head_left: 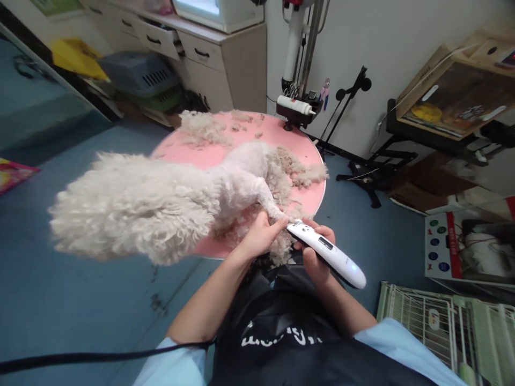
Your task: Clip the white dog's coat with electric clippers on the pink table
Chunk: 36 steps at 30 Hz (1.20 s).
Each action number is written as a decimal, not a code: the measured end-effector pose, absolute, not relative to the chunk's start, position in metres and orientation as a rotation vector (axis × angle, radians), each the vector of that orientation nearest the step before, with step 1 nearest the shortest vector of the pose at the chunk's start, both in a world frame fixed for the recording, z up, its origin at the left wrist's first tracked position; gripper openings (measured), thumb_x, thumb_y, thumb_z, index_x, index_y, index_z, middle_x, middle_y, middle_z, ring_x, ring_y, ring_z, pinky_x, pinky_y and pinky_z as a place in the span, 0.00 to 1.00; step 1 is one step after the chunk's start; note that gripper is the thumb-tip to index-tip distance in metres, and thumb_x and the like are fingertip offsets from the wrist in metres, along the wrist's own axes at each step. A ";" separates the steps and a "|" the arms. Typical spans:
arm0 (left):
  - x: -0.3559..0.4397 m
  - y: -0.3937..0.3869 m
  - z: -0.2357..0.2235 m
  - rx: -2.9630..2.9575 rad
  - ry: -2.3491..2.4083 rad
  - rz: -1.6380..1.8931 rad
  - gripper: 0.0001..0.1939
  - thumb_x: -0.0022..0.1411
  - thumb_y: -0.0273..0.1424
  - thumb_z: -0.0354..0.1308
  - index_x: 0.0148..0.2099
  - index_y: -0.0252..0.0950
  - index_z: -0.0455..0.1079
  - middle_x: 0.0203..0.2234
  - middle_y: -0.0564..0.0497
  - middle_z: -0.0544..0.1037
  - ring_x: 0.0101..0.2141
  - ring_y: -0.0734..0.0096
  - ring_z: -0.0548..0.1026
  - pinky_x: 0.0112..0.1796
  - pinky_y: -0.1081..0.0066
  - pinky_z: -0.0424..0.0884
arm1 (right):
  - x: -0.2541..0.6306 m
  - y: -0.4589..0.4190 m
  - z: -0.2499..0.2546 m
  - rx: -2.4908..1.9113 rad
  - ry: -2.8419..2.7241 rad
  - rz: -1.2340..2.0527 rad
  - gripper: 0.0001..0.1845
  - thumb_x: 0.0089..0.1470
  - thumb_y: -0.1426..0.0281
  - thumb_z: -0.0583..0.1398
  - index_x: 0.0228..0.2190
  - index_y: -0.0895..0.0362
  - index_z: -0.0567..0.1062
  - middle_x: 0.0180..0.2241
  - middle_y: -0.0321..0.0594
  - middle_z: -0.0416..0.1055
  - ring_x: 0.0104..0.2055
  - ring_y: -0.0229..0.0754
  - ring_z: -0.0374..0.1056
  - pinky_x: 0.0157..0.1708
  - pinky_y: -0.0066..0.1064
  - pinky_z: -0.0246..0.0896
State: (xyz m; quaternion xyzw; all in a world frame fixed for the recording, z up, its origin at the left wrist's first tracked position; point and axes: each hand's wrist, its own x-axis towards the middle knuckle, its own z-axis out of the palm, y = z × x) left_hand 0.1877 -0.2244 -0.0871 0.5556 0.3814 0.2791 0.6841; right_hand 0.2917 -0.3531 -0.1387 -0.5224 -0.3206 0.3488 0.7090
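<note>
A white curly-haired dog is on a round pink grooming table, its head end thick with fur at the left and its hind part clipped short. My left hand grips one of its lower legs near the table's front edge. In my right hand is a white pet clipper with a small dark display and a lit blue spot. The clipper's head meets the leg close to my left fingertips; the paw is mostly hidden there.
Clumps of cut fur lie about the table. At its far edge a black holder carries a white bottle and scissors beside a post. A wooden cabinet stands behind, a black stand and a wire cage to the right.
</note>
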 end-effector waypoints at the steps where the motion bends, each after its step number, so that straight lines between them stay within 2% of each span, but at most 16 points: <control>1: 0.188 -0.224 -0.087 1.254 0.846 0.636 0.19 0.50 0.40 0.66 0.40 0.35 0.67 0.34 0.51 0.75 0.41 0.64 0.73 0.46 0.65 0.69 | 0.289 -0.352 -0.136 -1.142 -0.694 0.684 0.31 0.47 0.47 0.65 0.45 0.44 0.58 0.61 0.44 0.62 0.32 0.41 0.72 0.43 0.46 0.70; 3: 0.189 -0.224 -0.087 1.259 0.837 0.651 0.19 0.50 0.41 0.66 0.40 0.35 0.67 0.34 0.51 0.75 0.41 0.64 0.74 0.46 0.65 0.69 | 0.286 -0.349 -0.133 -1.102 -0.665 0.523 0.28 0.49 0.46 0.63 0.44 0.44 0.60 0.60 0.42 0.64 0.29 0.39 0.70 0.43 0.46 0.70; 6: 0.190 -0.223 -0.088 1.247 0.850 0.665 0.21 0.48 0.41 0.67 0.39 0.35 0.67 0.33 0.51 0.74 0.39 0.65 0.73 0.43 0.66 0.69 | 0.293 -0.345 -0.133 -1.083 -0.670 0.576 0.23 0.52 0.46 0.59 0.43 0.44 0.62 0.53 0.38 0.71 0.24 0.38 0.65 0.36 0.41 0.68; 11: 0.188 -0.224 -0.090 1.219 0.853 0.675 0.23 0.48 0.42 0.68 0.40 0.36 0.65 0.30 0.54 0.72 0.33 0.70 0.72 0.38 0.69 0.69 | 0.313 -0.339 -0.133 -1.007 -0.549 0.784 0.18 0.56 0.49 0.56 0.43 0.44 0.65 0.53 0.38 0.73 0.30 0.41 0.67 0.31 0.36 0.64; 16: 0.187 -0.222 -0.089 1.292 0.813 0.670 0.18 0.51 0.41 0.65 0.38 0.35 0.66 0.30 0.52 0.74 0.35 0.67 0.73 0.42 0.67 0.69 | 0.319 -0.336 -0.127 -0.956 -0.547 0.828 0.18 0.51 0.53 0.63 0.40 0.46 0.67 0.45 0.36 0.77 0.22 0.35 0.62 0.25 0.31 0.61; 20: 0.185 -0.219 -0.087 1.359 0.816 0.667 0.16 0.52 0.41 0.65 0.37 0.35 0.69 0.31 0.51 0.76 0.36 0.66 0.74 0.44 0.65 0.70 | 0.321 -0.336 -0.118 -1.011 -0.667 0.808 0.23 0.46 0.52 0.67 0.39 0.49 0.67 0.46 0.40 0.77 0.22 0.34 0.64 0.27 0.33 0.66; 23: 0.184 -0.218 -0.086 1.399 0.816 0.638 0.16 0.52 0.41 0.64 0.36 0.35 0.70 0.30 0.51 0.76 0.36 0.65 0.74 0.43 0.66 0.70 | 0.325 -0.335 -0.115 -1.052 -0.756 0.774 0.26 0.44 0.51 0.69 0.38 0.49 0.66 0.47 0.43 0.76 0.27 0.39 0.71 0.32 0.38 0.71; 26: 0.184 -0.217 -0.087 1.401 0.821 0.627 0.16 0.51 0.41 0.64 0.36 0.35 0.70 0.30 0.51 0.76 0.36 0.65 0.73 0.42 0.66 0.70 | 0.328 -0.335 -0.113 -1.047 -0.842 0.783 0.25 0.45 0.53 0.69 0.39 0.49 0.67 0.48 0.45 0.75 0.40 0.49 0.76 0.39 0.43 0.73; 31: 0.183 -0.217 -0.086 1.371 0.827 0.626 0.17 0.51 0.42 0.65 0.37 0.35 0.70 0.30 0.51 0.77 0.37 0.65 0.74 0.43 0.66 0.70 | 0.331 -0.340 -0.108 -1.144 -0.959 0.759 0.25 0.44 0.55 0.70 0.40 0.49 0.68 0.52 0.47 0.73 0.51 0.56 0.72 0.43 0.47 0.71; 36: 0.182 -0.215 -0.085 1.336 0.813 0.618 0.18 0.51 0.43 0.66 0.36 0.35 0.69 0.29 0.52 0.76 0.34 0.67 0.74 0.42 0.66 0.70 | 0.336 -0.340 -0.107 -1.125 -1.044 0.784 0.26 0.41 0.56 0.72 0.39 0.49 0.70 0.53 0.48 0.72 0.53 0.57 0.70 0.44 0.47 0.70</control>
